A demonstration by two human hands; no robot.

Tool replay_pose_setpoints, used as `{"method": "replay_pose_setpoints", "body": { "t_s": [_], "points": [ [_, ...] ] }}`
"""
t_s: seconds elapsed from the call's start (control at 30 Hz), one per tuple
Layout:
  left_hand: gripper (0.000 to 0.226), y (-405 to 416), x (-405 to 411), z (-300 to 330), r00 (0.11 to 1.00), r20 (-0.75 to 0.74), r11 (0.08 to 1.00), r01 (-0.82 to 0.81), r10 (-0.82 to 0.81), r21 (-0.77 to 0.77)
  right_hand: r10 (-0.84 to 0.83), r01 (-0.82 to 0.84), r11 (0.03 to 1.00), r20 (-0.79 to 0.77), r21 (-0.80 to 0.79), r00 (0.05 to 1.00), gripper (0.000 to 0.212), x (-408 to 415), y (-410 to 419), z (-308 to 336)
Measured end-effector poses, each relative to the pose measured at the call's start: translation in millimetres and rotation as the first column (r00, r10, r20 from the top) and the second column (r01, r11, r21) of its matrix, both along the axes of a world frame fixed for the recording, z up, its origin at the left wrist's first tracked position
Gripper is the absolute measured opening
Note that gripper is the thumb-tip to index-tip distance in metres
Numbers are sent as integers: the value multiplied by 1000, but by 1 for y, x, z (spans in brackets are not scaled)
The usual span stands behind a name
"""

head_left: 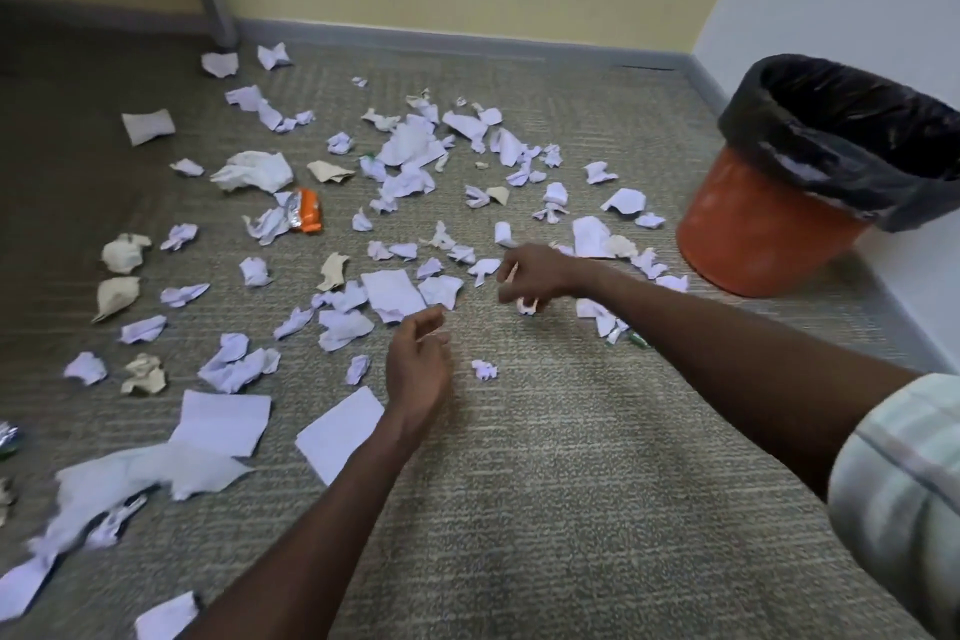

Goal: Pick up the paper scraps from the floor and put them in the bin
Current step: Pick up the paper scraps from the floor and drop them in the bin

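Your right hand (535, 278) pinched a small paper scrap (527, 305), low over the floor (571, 457), likely ready for the bin (779, 244) at your right. Your left hand (418, 364) hovered half-open and empty, near another crumpled scrap (484, 370).

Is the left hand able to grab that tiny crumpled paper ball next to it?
Probably yes. The left hand hovers open just beside the tiny crumpled paper ball, with only bare carpet between them and nothing lying over it.
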State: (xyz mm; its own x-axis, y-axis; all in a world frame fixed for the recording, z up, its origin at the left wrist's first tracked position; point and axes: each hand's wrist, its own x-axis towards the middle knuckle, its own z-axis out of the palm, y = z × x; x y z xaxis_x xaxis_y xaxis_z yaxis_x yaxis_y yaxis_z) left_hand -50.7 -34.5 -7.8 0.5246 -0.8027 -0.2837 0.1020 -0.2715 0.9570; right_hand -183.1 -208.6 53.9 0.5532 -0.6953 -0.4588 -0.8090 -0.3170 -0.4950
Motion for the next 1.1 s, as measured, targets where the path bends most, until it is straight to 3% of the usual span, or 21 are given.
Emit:
{"method": "replay_pose_setpoints", "body": {
  "t_s": [0.07, 0.13, 0.23, 0.33, 0.4, 0.5, 0.6, 0.67, 0.7, 0.8, 0.9, 1.0, 1.1],
  "points": [
    [26, 14, 27, -10, 991, 111, 997, -78, 74, 26, 200, -192, 979, -144, 71, 969, 47, 16, 22, -27],
    [27, 29, 53, -15, 966, 217, 987, -153, 140, 42, 391, -393, 918, -283, 50, 876, 55, 24, 41, -54],
    [25, 54, 80, -23, 923, 327, 973, -229, 204, 39, 487, -514, 858, -322, 2, 812, 38, 26, 57, -77],
    [28, 76, 94, -32, 882, 422, 967, -250, 209, 45, 499, -528, 849, -283, -30, 819, 19, 36, 59, -78],
    [31, 89, 99, -38, 842, 502, 967, -252, 199, 39, 470, -503, 861, -262, -71, 843, 19, 46, 60, -75],
    [32, 110, 112, -42, 720, 664, 966, -259, 201, -11, 426, -443, 884, -134, -147, 895, 19, 67, 69, -72],
    [34, 139, 131, -49, 529, 822, 938, -345, 213, -20, 476, -479, 861, -60, -173, 877, 19, 90, 84, -77],
    [38, 159, 143, -54, 393, 903, 888, -460, 176, 27, 492, -491, 853, -43, -179, 870, 27, 103, 96, -80],
    [45, 168, 148, -56, 370, 920, 850, -520, 132, 87, 498, -498, 848, -48, -178, 866, 34, 107, 102, -82],
    [71, 188, 164, -62, 465, 882, 682, -669, 75, 295, 520, -526, 841, -80, -123, 850, 53, 119, 115, -86],
    [88, 198, 179, -78, 595, 793, 542, -713, 131, 445, 553, -569, 817, -151, -97, 819, 74, 125, 124, -87],
    [86, 202, 179, -89, 574, 807, 564, -716, 139, 412, 627, -649, 758, -203, -65, 752, 88, 129, 136, -84],
    [69, 195, 173, -87, 560, 820, 674, -652, 119, 347, 696, -720, 690, -204, -73, 688, 94, 132, 153, -84]
  ]
}}
